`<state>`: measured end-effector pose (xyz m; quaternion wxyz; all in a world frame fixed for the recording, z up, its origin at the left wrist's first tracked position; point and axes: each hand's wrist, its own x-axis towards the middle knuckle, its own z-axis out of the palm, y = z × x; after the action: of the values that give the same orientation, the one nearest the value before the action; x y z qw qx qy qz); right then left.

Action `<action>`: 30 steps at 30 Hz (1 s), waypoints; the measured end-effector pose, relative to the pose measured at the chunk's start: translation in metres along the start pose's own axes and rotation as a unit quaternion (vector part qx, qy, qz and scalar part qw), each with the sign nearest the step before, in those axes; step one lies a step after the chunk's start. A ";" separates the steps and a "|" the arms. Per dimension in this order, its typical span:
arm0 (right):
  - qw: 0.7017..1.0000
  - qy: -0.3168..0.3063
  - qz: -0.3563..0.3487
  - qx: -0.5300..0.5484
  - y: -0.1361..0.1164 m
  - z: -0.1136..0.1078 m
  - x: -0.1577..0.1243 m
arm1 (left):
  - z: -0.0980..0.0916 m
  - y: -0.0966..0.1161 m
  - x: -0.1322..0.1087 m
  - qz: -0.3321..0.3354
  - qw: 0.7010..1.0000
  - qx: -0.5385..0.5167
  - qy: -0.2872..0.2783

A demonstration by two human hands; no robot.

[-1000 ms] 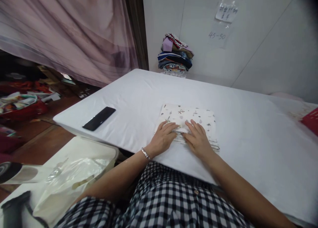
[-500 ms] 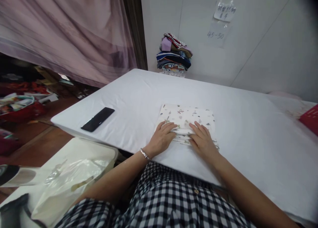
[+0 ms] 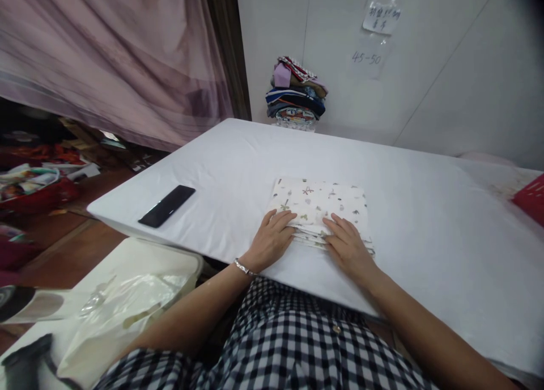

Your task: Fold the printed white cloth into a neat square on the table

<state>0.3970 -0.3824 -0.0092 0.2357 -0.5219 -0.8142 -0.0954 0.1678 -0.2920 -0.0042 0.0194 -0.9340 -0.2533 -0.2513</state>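
A folded white cloth (image 3: 318, 200) printed with small plant-like and dark motifs lies on the white-covered table in front of me. Several layers show at its near edge. My left hand (image 3: 272, 237) rests on the near left corner, fingers stretched over the top and the thumb beside the folded edge. On the near right part lies my right hand (image 3: 348, 245), fingers slightly spread, its thumb along the layered edge. Both palms face down and hide the near corners. Whatever is under the fingers cannot be seen.
A black phone-like slab (image 3: 167, 206) lies on the table (image 3: 229, 169) at left. Stacked folded clothes (image 3: 296, 95) stand beyond the far edge by the wall. A red container (image 3: 531, 200) is at far right. A plastic bag (image 3: 123, 310) sits on a white surface at lower left.
My left hand has slid slightly left on the cloth, and my right fingers have shifted a little towards me. The cloth stays in place.
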 end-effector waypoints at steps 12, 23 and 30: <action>0.999 -0.003 0.006 0.043 -0.001 -0.001 -0.003 | -0.008 0.002 -0.019 -0.057 0.998 -0.001 -0.004; 0.996 0.013 0.089 0.029 0.013 -0.024 -0.025 | -0.007 -0.013 -0.025 -0.109 0.984 -0.119 0.069; 0.990 -0.020 0.137 -0.009 0.036 -0.028 -0.040 | -0.007 -0.016 -0.007 -0.112 0.992 -0.052 0.002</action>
<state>0.4505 -0.4102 -0.0074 0.2253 -0.6327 -0.7385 -0.0591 0.1517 -0.2825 -0.0033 -0.0565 -0.8990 -0.3429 -0.2666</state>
